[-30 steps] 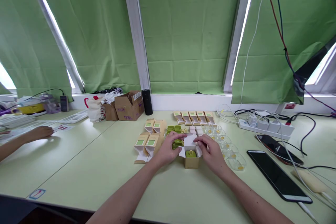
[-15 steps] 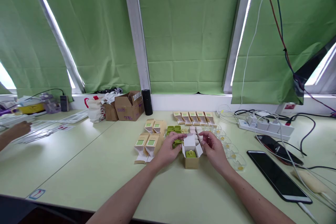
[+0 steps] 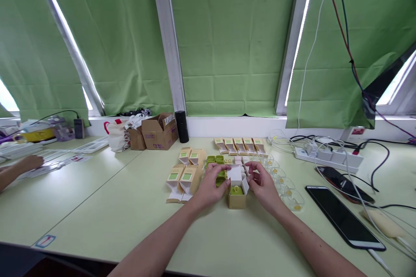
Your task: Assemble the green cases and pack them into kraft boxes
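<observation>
A small kraft box [image 3: 237,201] stands open on the table in front of me, with a green item [image 3: 236,190] inside it. My left hand [image 3: 210,186] and my right hand [image 3: 264,183] are at either side of the box, fingers pinching its white top flaps [image 3: 235,175]. More green items [image 3: 215,159] lie just behind the box. Finished kraft boxes with green labels [image 3: 180,178] lie to the left.
A row of folded boxes [image 3: 239,145] and several clear cups with yellow pieces [image 3: 288,191] lie behind and to the right. A phone [image 3: 345,217], a power strip [image 3: 328,157] and cables are at the right. Another person's hand [image 3: 29,163] rests on papers at the far left. Cardboard cartons [image 3: 158,130] stand by the window.
Both my hands have lifted from the box's sides to its top flaps and are folding them inward. The other person's hand at the left pulled back, then came slightly forward.
</observation>
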A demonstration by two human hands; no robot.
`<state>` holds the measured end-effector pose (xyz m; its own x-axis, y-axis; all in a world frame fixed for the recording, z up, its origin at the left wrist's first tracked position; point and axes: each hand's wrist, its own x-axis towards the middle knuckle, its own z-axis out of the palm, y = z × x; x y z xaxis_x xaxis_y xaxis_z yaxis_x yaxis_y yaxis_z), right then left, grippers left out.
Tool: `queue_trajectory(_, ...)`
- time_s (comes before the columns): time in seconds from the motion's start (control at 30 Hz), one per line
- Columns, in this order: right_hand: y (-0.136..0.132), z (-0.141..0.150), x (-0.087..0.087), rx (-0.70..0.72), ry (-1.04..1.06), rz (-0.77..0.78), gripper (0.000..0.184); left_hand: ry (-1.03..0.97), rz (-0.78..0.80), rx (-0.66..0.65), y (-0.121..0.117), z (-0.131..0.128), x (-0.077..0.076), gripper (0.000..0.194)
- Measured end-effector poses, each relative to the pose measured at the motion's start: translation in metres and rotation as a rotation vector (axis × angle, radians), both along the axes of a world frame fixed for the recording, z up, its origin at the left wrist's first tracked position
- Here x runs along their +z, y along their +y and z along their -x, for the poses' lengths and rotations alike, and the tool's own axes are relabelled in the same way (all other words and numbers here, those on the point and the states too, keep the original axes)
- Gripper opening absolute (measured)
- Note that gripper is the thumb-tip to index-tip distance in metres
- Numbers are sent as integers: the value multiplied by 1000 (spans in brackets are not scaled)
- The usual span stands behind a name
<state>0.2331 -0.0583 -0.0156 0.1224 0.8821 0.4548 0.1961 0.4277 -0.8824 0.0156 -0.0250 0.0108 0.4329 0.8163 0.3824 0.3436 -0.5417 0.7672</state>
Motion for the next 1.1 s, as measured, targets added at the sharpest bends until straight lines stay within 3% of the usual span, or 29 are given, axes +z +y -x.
queue_trajectory(0.4,-4,4,4,56,34,56,32,83,-77,5,-8,-6,6,30)
queue_trajectory(1.1,-6,12,-1,71,-30,104,40,59,-80,52,-6,-10,-3,33)
